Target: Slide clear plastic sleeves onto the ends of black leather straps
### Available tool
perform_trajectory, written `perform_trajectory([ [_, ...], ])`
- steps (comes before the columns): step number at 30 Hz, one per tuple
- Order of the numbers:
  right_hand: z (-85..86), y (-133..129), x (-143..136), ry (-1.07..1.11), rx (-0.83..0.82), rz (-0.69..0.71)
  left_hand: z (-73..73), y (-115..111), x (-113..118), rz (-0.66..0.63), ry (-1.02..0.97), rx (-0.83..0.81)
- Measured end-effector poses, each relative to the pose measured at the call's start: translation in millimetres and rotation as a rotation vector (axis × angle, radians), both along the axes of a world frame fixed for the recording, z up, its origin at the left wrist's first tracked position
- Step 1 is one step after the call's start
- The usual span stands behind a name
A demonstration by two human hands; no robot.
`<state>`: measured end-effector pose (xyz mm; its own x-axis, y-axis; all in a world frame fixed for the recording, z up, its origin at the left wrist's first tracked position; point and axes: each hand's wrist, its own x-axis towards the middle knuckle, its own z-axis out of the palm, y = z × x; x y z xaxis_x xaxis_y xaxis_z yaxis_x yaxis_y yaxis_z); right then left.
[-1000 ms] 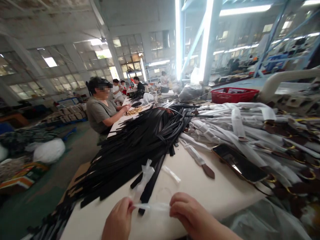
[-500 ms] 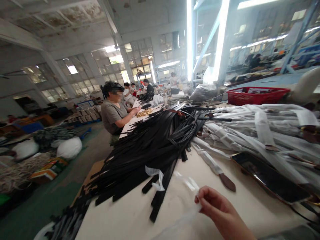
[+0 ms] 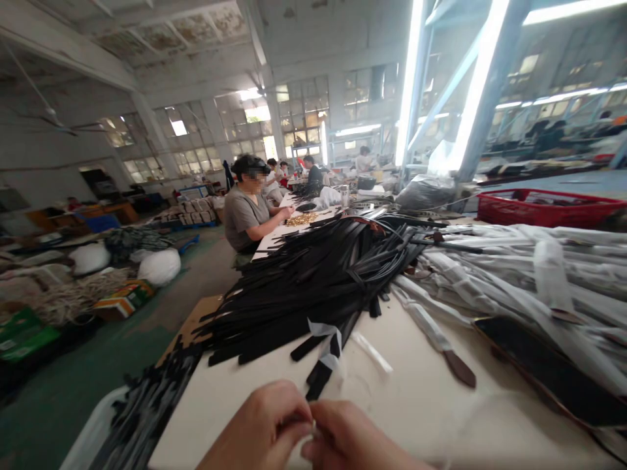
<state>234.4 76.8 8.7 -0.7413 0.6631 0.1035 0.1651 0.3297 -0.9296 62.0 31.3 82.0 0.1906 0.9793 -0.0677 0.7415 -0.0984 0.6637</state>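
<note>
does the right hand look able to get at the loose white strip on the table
Probably yes: bare tabletop lies between the right hand and the white strip, though that hand is close against the left hand.

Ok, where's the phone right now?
In the head view, the phone lies at lower right, beside the white-wrapped straps, right of the right hand.

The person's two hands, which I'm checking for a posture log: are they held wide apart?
No: the left hand and right hand are side by side, their fingers close together over the pale table.
</note>
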Motion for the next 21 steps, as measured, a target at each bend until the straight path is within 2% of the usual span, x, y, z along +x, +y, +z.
perform_trajectory([
  [1, -6.6, -1.4, -10.6, 0.014, -0.072, -0.049, 2.5, 6.9, 0.3, 0.087, -0.011, 0.009],
  [3, -18.0, -3.3, -15.6, 0.049, -0.225, -0.104, -1.6, 15.6, -10.0, 0.245, -0.092, 0.009],
  [7, -21.2, -5.5, 3.8, 0.125, -0.496, -0.068, -26.5, 16.3, -47.1, 0.546, -0.433, 0.045],
  [9, -18.4, -5.4, 8.7, 0.16, -0.539, -0.072, -39.4, 12.4, -54.0, 0.63, -0.611, 0.023],
  [11, -18.0, -4.3, 6.7, 0.181, -0.546, -0.048, -51.4, 8.1, -47.0, 0.631, -0.769, -0.032],
  [15, -29.4, -2.3, -5.0, 0.159, -0.544, 0.013, -68.3, 4.2, -11.6, 0.582, -1.092, -0.065],
  [18, -47.1, -6.2, -11.0, 0.145, -0.579, 0.047, -70.4, 7.5, 5.5, 0.671, -1.205, -0.035],
  [21, -70.6, -15.7, -15.9, 0.152, -0.638, 0.014, -68.8, 12.8, 8.6, 0.772, -1.26, -0.022],
])
